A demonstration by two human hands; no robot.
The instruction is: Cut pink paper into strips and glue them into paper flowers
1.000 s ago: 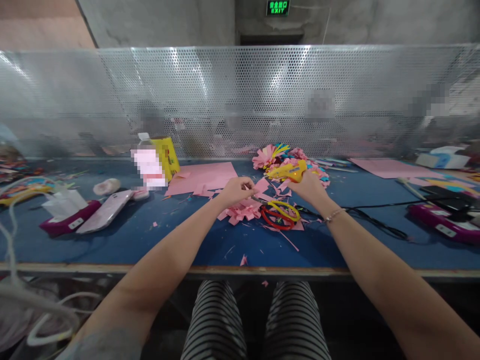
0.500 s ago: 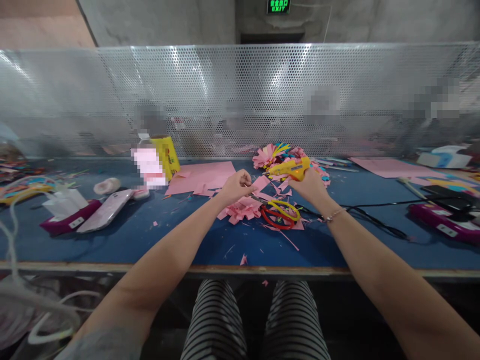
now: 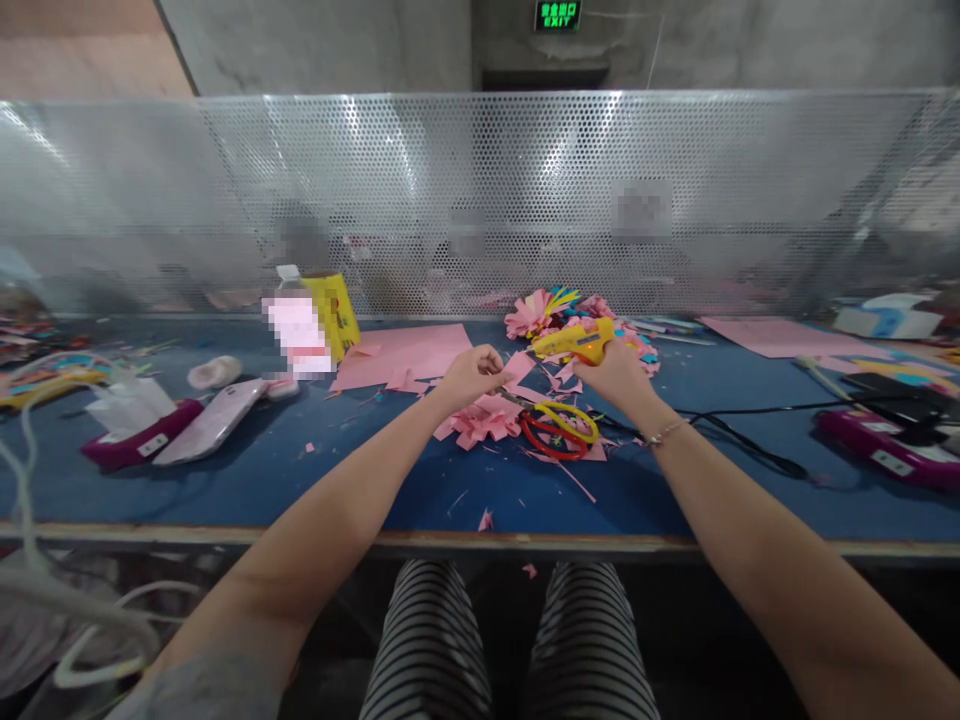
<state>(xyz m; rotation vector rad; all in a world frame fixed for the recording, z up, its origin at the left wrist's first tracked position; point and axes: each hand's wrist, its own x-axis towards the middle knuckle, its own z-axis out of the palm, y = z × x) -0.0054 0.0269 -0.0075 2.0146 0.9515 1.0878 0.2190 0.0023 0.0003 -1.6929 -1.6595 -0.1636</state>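
Observation:
In my right hand is a yellow hot glue gun, its nozzle pointing left. My left hand is closed in a pinch on a small piece of pink paper, just left of the nozzle. Below the hands lie scissors with one red and one yellow handle. A fringed pink paper flower rests beside the scissors, partly under my left hand. Behind the glue gun sits a heap of pink, yellow and blue paper flowers.
A pink sheet lies left of centre, another pink sheet to the right. Purple power strips stand at both sides, with a phone against the left one. A black cable crosses at right. A perforated metal screen closes off the back.
The glue gun and my right hand have shifted very slightly left. My left hand keeps its pinch on the paper piece, almost unmoved.

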